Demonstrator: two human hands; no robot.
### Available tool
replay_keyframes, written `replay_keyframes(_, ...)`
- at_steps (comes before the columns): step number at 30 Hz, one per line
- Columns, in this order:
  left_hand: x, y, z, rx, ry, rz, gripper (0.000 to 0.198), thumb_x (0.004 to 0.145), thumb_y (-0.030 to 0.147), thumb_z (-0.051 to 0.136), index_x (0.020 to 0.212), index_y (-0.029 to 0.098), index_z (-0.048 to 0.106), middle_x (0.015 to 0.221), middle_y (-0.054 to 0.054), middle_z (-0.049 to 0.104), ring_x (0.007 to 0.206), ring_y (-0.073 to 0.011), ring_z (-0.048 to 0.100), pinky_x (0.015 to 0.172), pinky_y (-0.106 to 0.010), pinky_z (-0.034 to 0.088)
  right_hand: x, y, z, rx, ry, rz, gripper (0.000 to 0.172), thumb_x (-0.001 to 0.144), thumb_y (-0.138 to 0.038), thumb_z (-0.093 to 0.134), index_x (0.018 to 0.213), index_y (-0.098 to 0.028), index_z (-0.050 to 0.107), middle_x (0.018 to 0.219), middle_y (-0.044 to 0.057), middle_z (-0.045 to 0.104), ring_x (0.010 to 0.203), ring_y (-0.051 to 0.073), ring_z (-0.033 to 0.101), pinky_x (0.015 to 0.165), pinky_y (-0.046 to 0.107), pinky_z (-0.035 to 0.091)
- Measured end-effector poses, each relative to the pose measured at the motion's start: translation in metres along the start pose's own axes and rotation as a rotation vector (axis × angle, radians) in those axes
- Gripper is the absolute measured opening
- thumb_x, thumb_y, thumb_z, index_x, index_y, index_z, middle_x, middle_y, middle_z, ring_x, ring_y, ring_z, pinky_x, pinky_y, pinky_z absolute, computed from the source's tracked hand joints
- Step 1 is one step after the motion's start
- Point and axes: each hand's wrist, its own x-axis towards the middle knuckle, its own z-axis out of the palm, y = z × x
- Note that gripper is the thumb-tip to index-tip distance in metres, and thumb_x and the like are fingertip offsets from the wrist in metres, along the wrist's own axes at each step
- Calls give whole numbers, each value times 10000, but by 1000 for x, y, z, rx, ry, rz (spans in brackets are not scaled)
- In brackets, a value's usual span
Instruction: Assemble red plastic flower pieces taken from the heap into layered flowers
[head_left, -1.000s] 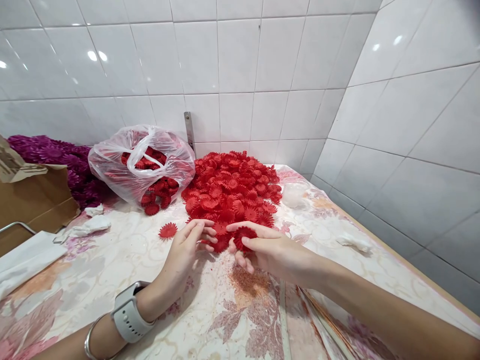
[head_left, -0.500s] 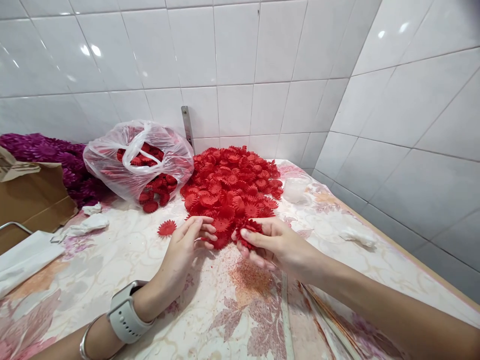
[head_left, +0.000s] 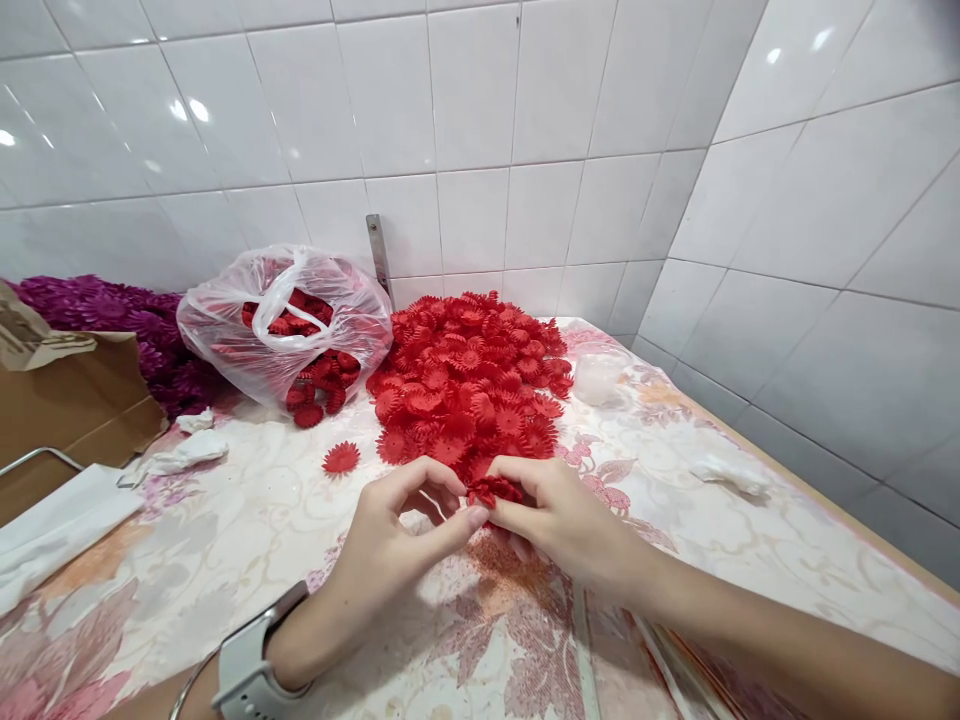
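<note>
A red artificial flower (head_left: pixel 493 490) with layered, serrated petals is gripped between the thumb and fingers of my right hand (head_left: pixel 559 515). My left hand (head_left: pixel 416 520) comes in from the other side, its thumb and forefinger closed on the flower's near left edge. Just beyond both hands rises a large pile of red flower pieces (head_left: pixel 472 375). One loose red flower piece (head_left: pixel 342 458) lies apart on the table, left of the pile. The lower part of the held flower is hidden by my fingers.
A clear plastic bag (head_left: pixel 217 320) of red flower pieces stands left of the pile. Purple flowers (head_left: pixel 127 320) and a cardboard box (head_left: pixel 82 400) are further left. A translucent tub (head_left: pixel 596 380) and crumpled white plastic (head_left: pixel 731 475) lie right, on the floral tablecloth (head_left: pixel 285 540). Tiled walls close the back and right.
My left hand has turned and moved right, from open beside the pile to pinching the flower's edge. My right hand, still holding the flower, has shifted slightly down towards me.
</note>
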Motion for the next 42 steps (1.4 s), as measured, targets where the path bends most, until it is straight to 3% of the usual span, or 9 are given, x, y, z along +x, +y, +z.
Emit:
replay_keyframes(4, -1, -2, 2, -32, -22, -75, 161, 701, 311, 647, 660, 183, 559, 643, 12, 581, 592, -127, 545, 549, -220, 424, -3, -3, 7, -284, 120, -87, 206, 730, -125, 494, 577, -185, 369, 512, -55, 388, 484, 82, 347, 476, 223, 241)
replay_keyframes(10, 1, -6, 0, -216, -31, -146, 125, 739, 278, 589, 679, 170, 571, 675, 0, 569, 642, -134, 526, 592, -236, 425, -5, -3, 9, -379, 46, -190, 104, 830, -195, 419, 752, -176, 486, 653, 6, 538, 574, 128, 476, 563, 254, 312)
replay_keyframes(14, 4, -6, 0, -253, -15, -166, 111, 736, 262, 587, 684, 166, 565, 694, 2, 569, 670, -132, 523, 623, -239, 424, -4, -4, 4, -291, 49, -206, 238, 897, -256, 325, 730, -185, 479, 698, 28, 580, 606, 139, 511, 585, 265, 341)
replay_keyframes(20, 5, -2, 1, -407, -92, -212, 156, 753, 287, 577, 666, 171, 517, 660, 23, 525, 646, -105, 506, 624, -222, 415, 7, 2, 0, 142, 130, 75, 310, 892, -361, 316, 643, -203, 410, 485, -13, 539, 391, 109, 469, 431, 232, 354)
replay_keyframes(23, 5, -2, 1, -451, -122, -238, 157, 758, 294, 577, 680, 175, 510, 695, 18, 528, 681, -110, 517, 662, -235, 425, 9, 2, 1, 209, 145, 124, 306, 887, -365, 311, 647, -203, 409, 471, -8, 541, 365, 110, 467, 407, 230, 349)
replay_keyframes(29, 4, -4, 4, -639, -137, -417, 225, 704, 373, 632, 727, 191, 502, 695, 34, 518, 661, -116, 557, 700, -285, 445, 1, 4, 6, -341, 293, -192, 209, 859, -251, 351, 679, -206, 447, 515, -9, 501, 453, 128, 461, 492, 257, 311)
replay_keyframes(35, 4, -6, 4, -464, -204, -316, 183, 707, 311, 636, 691, 168, 523, 677, 26, 527, 618, -94, 476, 574, -207, 362, -3, 10, 11, -499, 230, -400, 211, 869, -212, 294, 813, -175, 494, 638, 57, 570, 539, 158, 520, 524, 271, 338)
replay_keyframes(39, 2, -5, 2, -408, -219, -266, 205, 754, 272, 590, 636, 176, 452, 578, 61, 420, 538, -74, 364, 520, -197, 290, -2, 7, 12, -352, 250, -248, 200, 880, -235, 298, 740, -202, 437, 507, -10, 469, 439, 140, 451, 471, 272, 318)
replay_keyframes(42, -1, -1, 0, -410, -199, -221, 191, 773, 243, 559, 640, 187, 433, 641, 32, 511, 594, -98, 428, 591, -222, 340, 2, 4, 8, -10, 247, -51, 250, 895, -325, 313, 674, -220, 365, 484, -35, 455, 413, 129, 479, 438, 258, 360)
